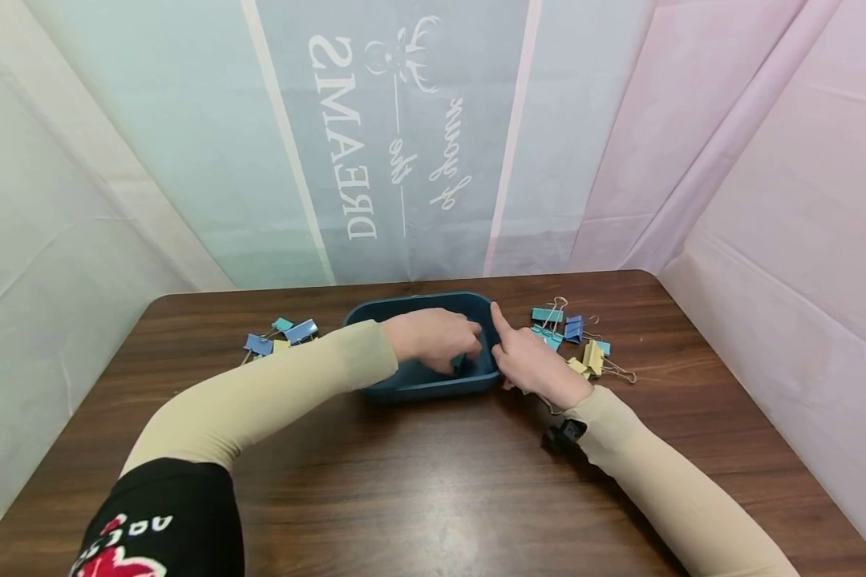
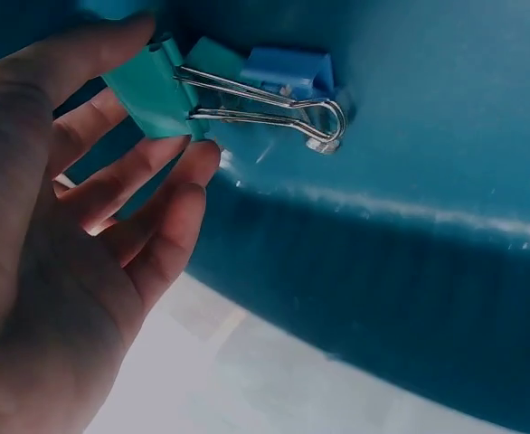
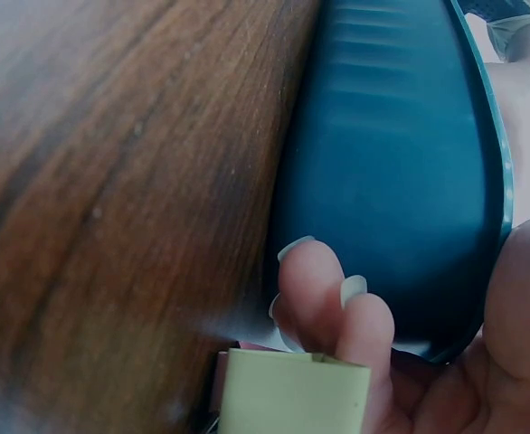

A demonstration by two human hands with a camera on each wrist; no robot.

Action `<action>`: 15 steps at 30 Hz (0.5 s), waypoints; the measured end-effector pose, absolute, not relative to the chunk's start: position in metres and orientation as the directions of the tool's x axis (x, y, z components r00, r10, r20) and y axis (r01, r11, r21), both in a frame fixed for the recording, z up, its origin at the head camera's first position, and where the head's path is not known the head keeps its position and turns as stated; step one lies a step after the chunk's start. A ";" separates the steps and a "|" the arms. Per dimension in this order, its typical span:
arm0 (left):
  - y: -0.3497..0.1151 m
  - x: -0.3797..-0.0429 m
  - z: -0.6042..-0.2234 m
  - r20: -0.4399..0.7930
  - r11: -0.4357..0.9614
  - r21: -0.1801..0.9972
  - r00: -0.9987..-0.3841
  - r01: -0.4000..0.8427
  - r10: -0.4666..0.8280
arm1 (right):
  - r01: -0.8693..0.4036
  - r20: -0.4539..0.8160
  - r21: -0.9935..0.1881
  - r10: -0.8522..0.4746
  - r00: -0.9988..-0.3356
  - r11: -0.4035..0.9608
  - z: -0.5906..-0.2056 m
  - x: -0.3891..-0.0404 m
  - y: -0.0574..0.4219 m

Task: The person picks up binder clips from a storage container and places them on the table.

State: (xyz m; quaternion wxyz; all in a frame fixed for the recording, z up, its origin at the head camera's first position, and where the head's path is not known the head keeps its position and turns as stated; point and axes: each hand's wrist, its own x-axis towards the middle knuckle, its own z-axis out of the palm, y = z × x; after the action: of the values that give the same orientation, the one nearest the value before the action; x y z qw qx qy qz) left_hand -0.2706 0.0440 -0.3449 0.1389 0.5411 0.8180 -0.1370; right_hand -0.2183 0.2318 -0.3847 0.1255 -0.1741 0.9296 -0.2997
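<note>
My left hand (image 1: 436, 338) reaches down into a dark blue plastic bin (image 1: 433, 393). In the left wrist view, its thumb and fingers pinch a green binder clip (image 2: 152, 95) by the body, with the wire handles pointing away from the palm. Beyond that clip, a blue binder clip (image 2: 288, 65) and another green one (image 2: 215, 59) lie on the bin's floor. My right hand (image 1: 537, 361) grips the bin's right end, its fingertips (image 3: 312, 271) against the outer wall. Close beside those fingers is a yellow binder clip (image 3: 292, 393).
Several blue, teal and yellow binder clips lie left of the bin, including a blue clip (image 1: 301, 331), partly behind my left sleeve. More lie to the right, among them a teal clip (image 1: 547, 314) and a yellow clip (image 1: 593, 357). A printed curtain (image 1: 418, 144) hangs behind the wooden table (image 1: 404, 481).
</note>
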 end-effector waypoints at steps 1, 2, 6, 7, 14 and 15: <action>0.044 -0.271 -0.344 -0.367 0.375 -0.074 -0.375 0.924 0.851 | -0.248 -0.128 -0.601 -0.398 -0.909 0.759 -0.385 -0.218 0.232; 0.044 -0.272 -0.342 -0.360 0.374 -0.075 -0.375 0.924 0.854 | -0.250 -0.124 -0.603 -0.399 -0.909 0.758 -0.385 -0.218 0.232; 0.041 -0.273 -0.335 -0.344 0.388 -0.065 -0.386 0.919 0.856 | -0.243 -0.130 -0.601 -0.394 -0.910 0.761 -0.385 -0.218 0.232; 0.039 -0.273 -0.333 -0.340 0.395 -0.060 -0.391 0.917 0.855 | -0.242 -0.132 -0.600 -0.393 -0.910 0.762 -0.385 -0.218 0.232; 0.016 -0.275 -0.316 -0.278 0.447 -0.040 -0.440 0.894 0.854 | -0.227 -0.148 -0.592 -0.381 -0.913 0.774 -0.384 -0.219 0.231; 0.011 -0.276 -0.314 -0.263 0.450 -0.038 -0.444 0.892 0.857 | -0.226 -0.150 -0.591 -0.381 -0.912 0.775 -0.384 -0.219 0.231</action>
State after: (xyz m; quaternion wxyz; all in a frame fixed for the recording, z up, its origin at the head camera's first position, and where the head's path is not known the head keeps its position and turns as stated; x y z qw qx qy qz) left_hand -0.2758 0.0109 -0.3141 0.1030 0.5173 0.8453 -0.0857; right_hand -0.2188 0.2306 -0.3840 0.1318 -0.1626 0.9327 -0.2937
